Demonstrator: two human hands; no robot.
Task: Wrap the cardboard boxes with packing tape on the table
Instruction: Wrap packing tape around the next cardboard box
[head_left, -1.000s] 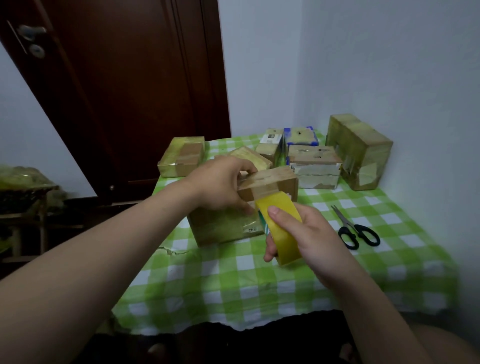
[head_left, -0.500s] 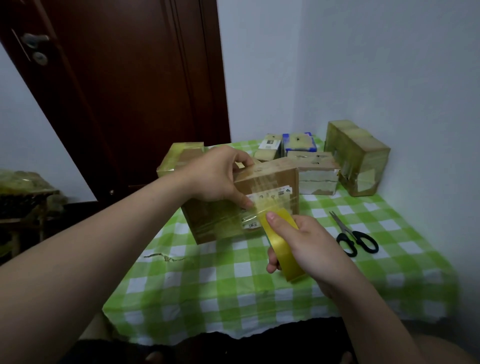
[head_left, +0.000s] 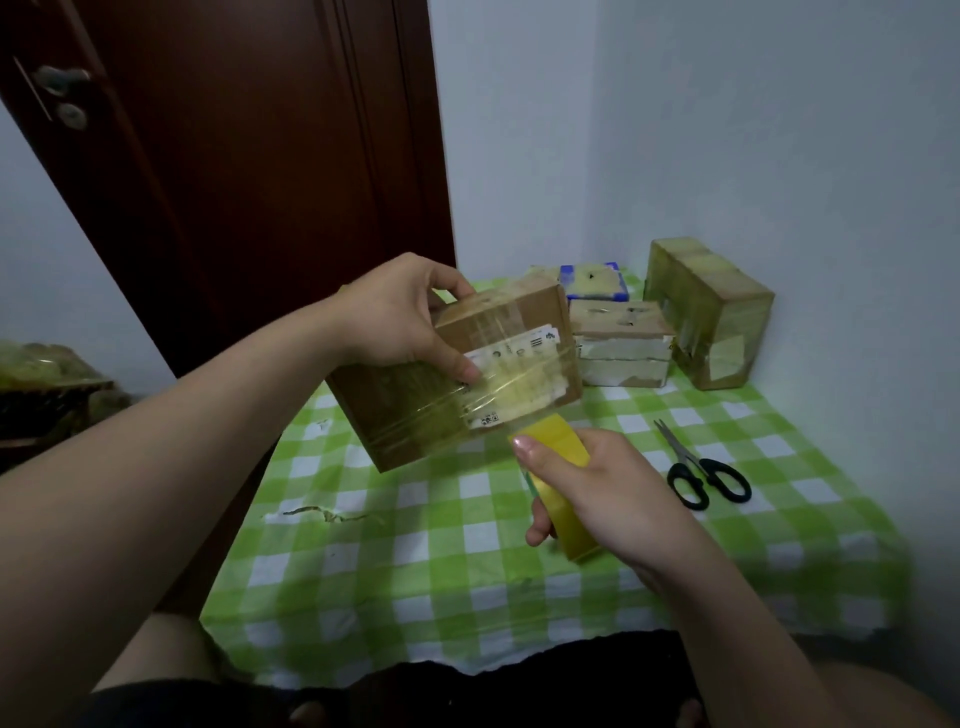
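Nearest the table's (head_left: 415, 571) front edge, the right hand (head_left: 597, 493) grips a yellow roll of packing tape (head_left: 558, 441), fingers curled through its core and the index finger lying along its top. A clear strip runs from the roll up onto the front face of a brown cardboard box (head_left: 400, 410) just above and to the left of it.

The left hand (head_left: 400, 317) holds that box off the green-and-white checked cloth, tilted, with the thumb pressed on the white shipping label (head_left: 524, 353) and the other fingers hooked over the far top edge. The two hands are apart, joined only by the tape.

On the cloth to the right lie black-handled scissors (head_left: 701, 467), blades closed. Left of the hands, the cloth shows a small tear (head_left: 322, 514).

Farther back, near the corner walls, sit three taped boxes: a low one with white sides (head_left: 623, 358), a blue-edged one (head_left: 592, 280) behind it, and a taller one (head_left: 706, 312) against the right wall. A dark brown door (head_left: 234, 182) stands behind at left.
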